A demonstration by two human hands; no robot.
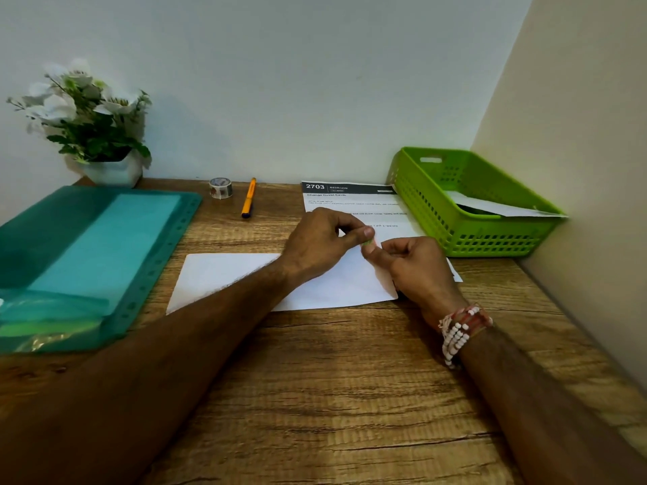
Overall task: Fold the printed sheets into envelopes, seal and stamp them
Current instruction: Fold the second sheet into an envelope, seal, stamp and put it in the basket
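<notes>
Hands: our left hand (325, 241) and right hand (416, 264) meet fingertip to fingertip, both raised just above the counter (332, 379).
Grip: left thumb and forefinger are pinched on a small green sticker (367, 242). The right thumb tip meets it from below, with the other fingers curled in. We judge both hands are clamped on it, perhaps peeling it, but it is too small to tell.
Task's thing: the white envelope (227, 278) lies flat on the counter, directly under and near of the hands.
Long axis: the envelope runs left to right, with its right end hidden under the right hand.
Key relation: the sticker hangs over the envelope's far right part, so we judge the coming move is a short drop straight down. Neither hand has to travel sideways, and the left hand has the firmer hold.
Printed sheet: one printed sheet (350, 201) lies unfolded on the far side of the hands, with the envelope's right end overlapping its near edge.
Basket: the green basket (455, 236), far right against the wall, holds one white folded paper (497, 207) leaning on its right rim.
Folder: the teal folder (87, 260), at left, has pale sheets showing through it.
Other: a tape roll (220, 188) and an orange pen (248, 197) lie at the far centre, well apart from the hands.
</notes>
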